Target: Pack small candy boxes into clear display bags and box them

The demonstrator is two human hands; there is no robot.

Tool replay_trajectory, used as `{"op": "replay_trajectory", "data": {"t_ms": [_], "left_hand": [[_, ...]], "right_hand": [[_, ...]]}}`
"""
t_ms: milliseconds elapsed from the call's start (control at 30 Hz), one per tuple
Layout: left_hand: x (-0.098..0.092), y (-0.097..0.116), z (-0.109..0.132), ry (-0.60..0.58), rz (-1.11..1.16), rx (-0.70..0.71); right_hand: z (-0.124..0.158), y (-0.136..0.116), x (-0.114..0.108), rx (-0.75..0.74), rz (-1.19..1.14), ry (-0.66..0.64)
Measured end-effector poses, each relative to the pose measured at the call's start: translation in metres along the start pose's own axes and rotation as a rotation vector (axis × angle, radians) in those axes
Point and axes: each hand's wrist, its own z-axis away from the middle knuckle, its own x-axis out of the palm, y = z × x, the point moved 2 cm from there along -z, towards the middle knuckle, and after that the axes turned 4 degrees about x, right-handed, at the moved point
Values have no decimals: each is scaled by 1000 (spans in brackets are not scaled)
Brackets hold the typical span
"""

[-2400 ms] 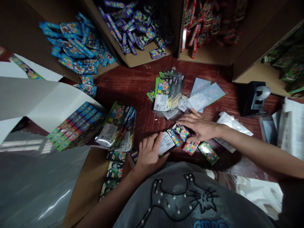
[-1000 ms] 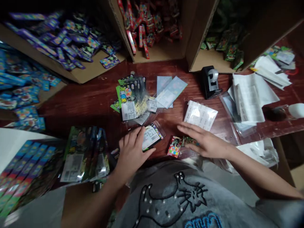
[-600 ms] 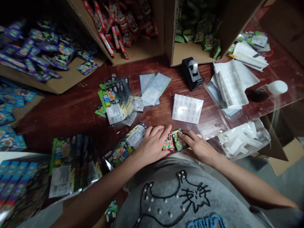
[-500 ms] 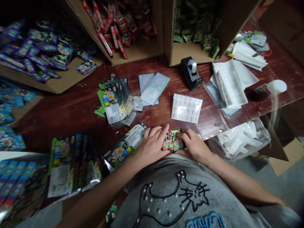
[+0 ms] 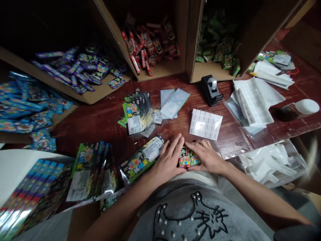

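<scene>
Two small printed candy boxes, a red box (image 5: 184,157) and a green box (image 5: 194,158), lie side by side at the table's front edge, against my shirt. My left hand (image 5: 171,161) is at the red box's left side, fingers together and thumb at its near end. From the right, my right hand (image 5: 207,156) grips the green box, its fingers reaching over the far end and covering part of it. Left of my left hand lies a printed plastic pouch (image 5: 140,159). A sheet of round stickers (image 5: 205,124) lies beyond my right hand.
Cartons at the back hold purple packs (image 5: 82,68), red packs (image 5: 150,43), green packs (image 5: 227,60) and blue packs (image 5: 22,107). A tape dispenser (image 5: 212,90) stands before them. Filled pouches (image 5: 86,170) lie left; papers (image 5: 253,100) and a white-lidded jar (image 5: 307,107) are right.
The view has swung left, so everything sits further right and lower. My right hand has moved closer to my left, its fingers now reaching over the far end of the boxes.
</scene>
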Motion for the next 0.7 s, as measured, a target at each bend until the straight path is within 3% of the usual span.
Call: {"op": "replay_trajectory", "data": {"t_ms": [100,233,333,533,700], "left_hand": [[-20,-18,15,46,-87,-144],[-42,-49,39,50,-193,-443],[-42,-53,47,33,-173,-418],[-40,-48,51,95,-125,-307],[-52,-53,47,-27,-72,-156]], "right_hand": [[-1,-6,-6,-5,-57,66],[-19,-6,-20,32,-25,292],[-45,-5,-27,78,69,367],[-67,3,-33,-75,-53,21],[-65,13,-45,-253,-169,-146]]}}
